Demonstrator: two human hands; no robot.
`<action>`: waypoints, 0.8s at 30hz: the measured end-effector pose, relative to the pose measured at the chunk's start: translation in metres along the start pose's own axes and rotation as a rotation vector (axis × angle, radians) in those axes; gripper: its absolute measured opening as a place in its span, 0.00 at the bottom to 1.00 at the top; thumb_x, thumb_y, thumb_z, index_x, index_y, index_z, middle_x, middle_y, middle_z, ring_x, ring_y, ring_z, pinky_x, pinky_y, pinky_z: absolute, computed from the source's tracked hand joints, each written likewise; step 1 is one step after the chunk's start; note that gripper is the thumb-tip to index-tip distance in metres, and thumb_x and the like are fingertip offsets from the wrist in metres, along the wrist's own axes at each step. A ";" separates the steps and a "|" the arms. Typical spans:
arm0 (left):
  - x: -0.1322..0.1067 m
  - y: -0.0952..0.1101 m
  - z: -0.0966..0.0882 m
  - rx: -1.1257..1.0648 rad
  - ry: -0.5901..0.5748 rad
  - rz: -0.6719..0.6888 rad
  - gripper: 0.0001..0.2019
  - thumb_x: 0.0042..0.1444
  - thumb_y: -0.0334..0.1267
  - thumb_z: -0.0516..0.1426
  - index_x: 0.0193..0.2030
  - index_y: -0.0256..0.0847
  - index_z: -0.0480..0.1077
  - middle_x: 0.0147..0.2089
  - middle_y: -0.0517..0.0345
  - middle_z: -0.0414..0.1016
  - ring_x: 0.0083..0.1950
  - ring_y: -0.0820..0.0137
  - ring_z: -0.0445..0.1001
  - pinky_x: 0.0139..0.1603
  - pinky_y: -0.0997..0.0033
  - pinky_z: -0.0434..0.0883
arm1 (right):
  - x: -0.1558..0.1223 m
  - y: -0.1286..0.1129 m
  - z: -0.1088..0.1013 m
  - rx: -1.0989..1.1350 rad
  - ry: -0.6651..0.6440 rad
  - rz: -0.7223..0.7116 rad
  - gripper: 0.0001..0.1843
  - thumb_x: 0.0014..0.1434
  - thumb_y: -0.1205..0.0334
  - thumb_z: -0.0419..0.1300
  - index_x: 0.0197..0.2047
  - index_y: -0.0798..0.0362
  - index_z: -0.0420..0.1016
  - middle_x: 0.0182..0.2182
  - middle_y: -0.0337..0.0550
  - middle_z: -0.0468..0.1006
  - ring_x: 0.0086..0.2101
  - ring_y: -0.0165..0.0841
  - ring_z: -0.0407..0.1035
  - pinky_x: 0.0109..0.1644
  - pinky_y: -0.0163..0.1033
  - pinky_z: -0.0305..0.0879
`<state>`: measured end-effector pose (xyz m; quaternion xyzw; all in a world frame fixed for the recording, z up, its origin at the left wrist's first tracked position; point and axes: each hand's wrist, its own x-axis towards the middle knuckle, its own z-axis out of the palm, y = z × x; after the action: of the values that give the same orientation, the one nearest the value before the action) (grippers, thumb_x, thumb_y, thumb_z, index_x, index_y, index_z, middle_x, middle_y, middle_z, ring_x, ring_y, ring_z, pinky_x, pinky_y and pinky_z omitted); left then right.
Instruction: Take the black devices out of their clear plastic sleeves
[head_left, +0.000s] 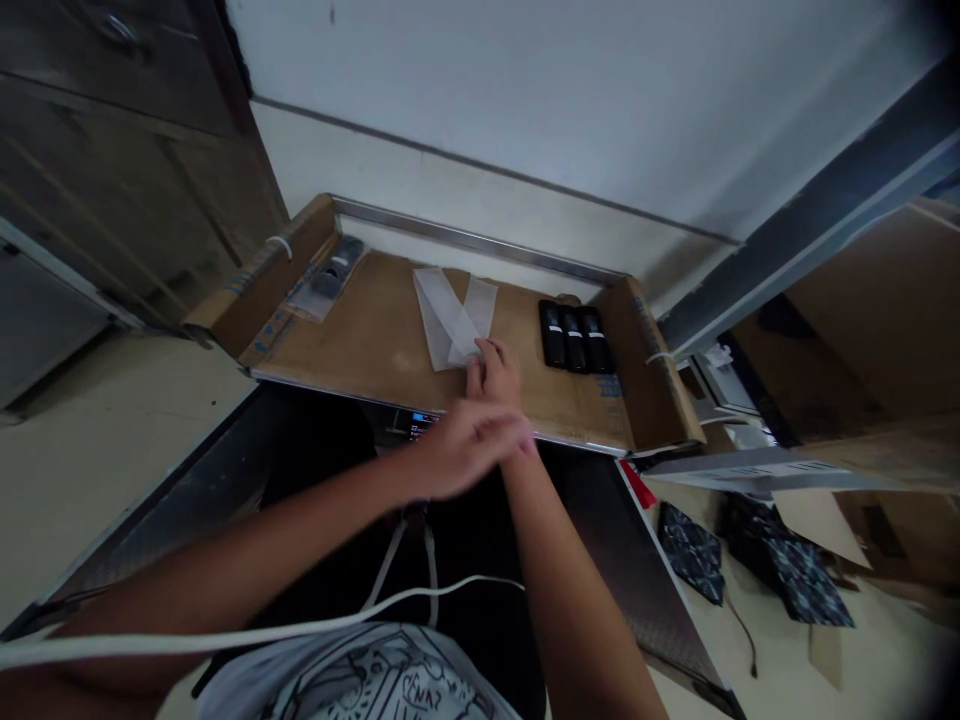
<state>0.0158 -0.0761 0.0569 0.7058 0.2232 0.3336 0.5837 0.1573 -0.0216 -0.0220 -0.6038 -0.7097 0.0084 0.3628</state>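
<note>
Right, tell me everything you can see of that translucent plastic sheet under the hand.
The translucent plastic sheet is thin, milky, film-like material, perhaps a flat bag. It forms two long, overlapping strips that splay apart into a V, with no print visible. It lies flat near the middle of the brown cardboard, and the fingertips of the right hand rest on its lower end.

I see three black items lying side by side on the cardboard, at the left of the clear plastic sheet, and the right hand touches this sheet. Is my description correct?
Not quite. The head view shows the three black items at the right of the clear plastic sheet, not the left. The rest stands: they lie side by side on the cardboard, and the right hand touches the sheet.
</note>
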 end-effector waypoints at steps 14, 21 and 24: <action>0.047 -0.106 -0.135 1.055 0.297 -0.027 0.20 0.64 0.36 0.50 0.61 0.35 0.66 0.65 0.43 0.67 0.67 0.57 0.63 0.70 0.53 0.60 | 0.005 0.006 0.001 0.225 0.011 0.114 0.17 0.60 0.66 0.55 0.52 0.53 0.76 0.47 0.51 0.80 0.47 0.42 0.73 0.56 0.50 0.69; 0.047 -0.107 -0.138 1.074 0.285 -0.009 0.19 0.66 0.38 0.49 0.61 0.38 0.68 0.66 0.47 0.66 0.68 0.58 0.63 0.71 0.52 0.60 | 0.009 0.011 0.005 0.280 0.014 0.207 0.17 0.58 0.63 0.59 0.51 0.52 0.76 0.43 0.49 0.82 0.44 0.42 0.74 0.54 0.51 0.69; 0.046 -0.106 -0.136 1.094 0.286 -0.008 0.19 0.66 0.39 0.50 0.61 0.39 0.69 0.67 0.47 0.65 0.68 0.57 0.62 0.70 0.52 0.61 | 0.010 0.013 0.009 0.267 -0.010 0.179 0.18 0.58 0.62 0.60 0.53 0.50 0.77 0.44 0.48 0.82 0.45 0.43 0.74 0.55 0.52 0.68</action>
<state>-0.0442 0.0711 -0.0234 0.8525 0.4431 0.2593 0.0982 0.1640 -0.0055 -0.0290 -0.6111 -0.6473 0.1379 0.4342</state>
